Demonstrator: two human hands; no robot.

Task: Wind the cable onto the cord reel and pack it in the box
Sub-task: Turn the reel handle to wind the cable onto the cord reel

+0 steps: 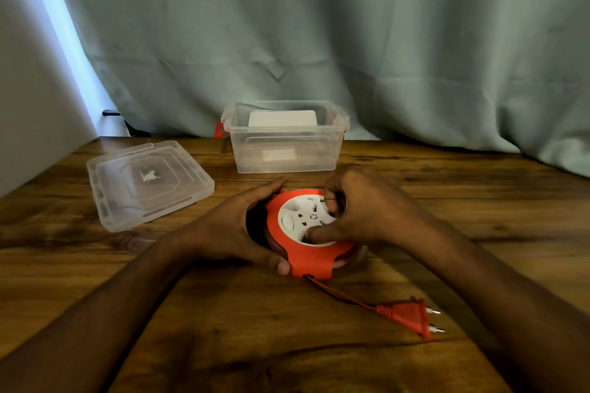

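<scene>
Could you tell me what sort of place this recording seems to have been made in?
Probably a room at home or a makeshift recording corner, not a workshop: a wood-grain table stands against a green curtain, with a clear plastic box and its lid set out on it.

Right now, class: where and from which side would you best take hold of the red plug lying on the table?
Pinch the plug across its flat red body, coming from above. It lies flat, pins pointing right and cable leaving left, so only the body's sides are free.
</scene>
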